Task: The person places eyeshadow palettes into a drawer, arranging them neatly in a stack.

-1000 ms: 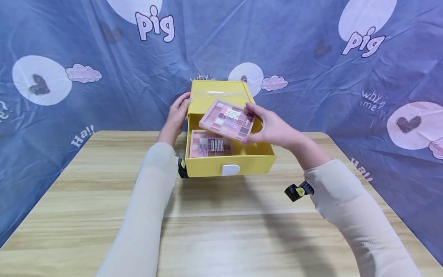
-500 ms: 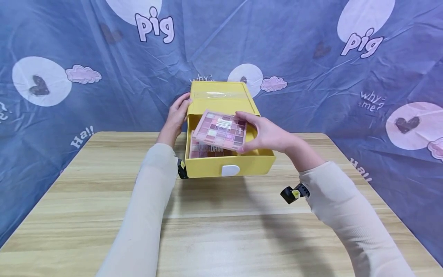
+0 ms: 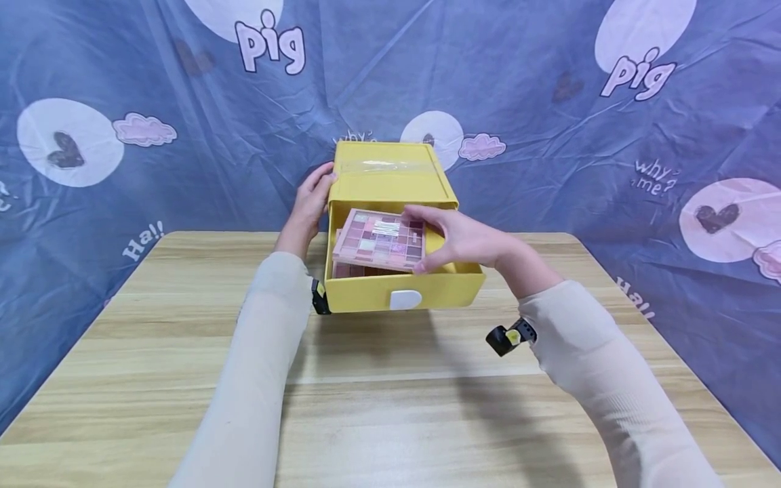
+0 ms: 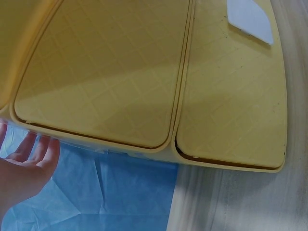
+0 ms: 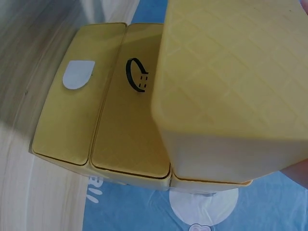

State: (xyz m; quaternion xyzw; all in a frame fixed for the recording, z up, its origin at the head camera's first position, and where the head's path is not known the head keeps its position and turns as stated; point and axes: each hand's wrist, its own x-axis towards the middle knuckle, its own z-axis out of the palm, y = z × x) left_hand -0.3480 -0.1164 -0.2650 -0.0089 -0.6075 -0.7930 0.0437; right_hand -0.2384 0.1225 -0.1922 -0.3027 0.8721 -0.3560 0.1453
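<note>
My right hand [image 3: 466,237] pinches an eyeshadow palette [image 3: 378,240] by its right side, thumb at the near edge and fingers at the far edge. The palette is slightly tilted inside the pulled-out top drawer [image 3: 360,296] of a yellow drawer cabinet [image 3: 390,186]. Beneath it lies a second palette [image 3: 349,270], mostly covered. With its fingers against the cabinet's left side, my left hand [image 3: 310,200] touches it near the top; the left wrist view shows those fingertips [image 4: 49,147] at the cabinet's edge. In the right wrist view the drawer [image 5: 231,86] hides most of my right hand.
Below the open drawer are closed drawer fronts, one with a black curved handle [image 5: 131,74] and one with a white tab [image 5: 79,74]. The cabinet stands toward the back of a wooden table [image 3: 366,407]. Behind hangs a blue printed cloth [image 3: 537,122].
My right hand has lowered the held palette down and to the left into the drawer, over the second palette, and its tilt has lessened. My left hand has stayed on the cabinet.
</note>
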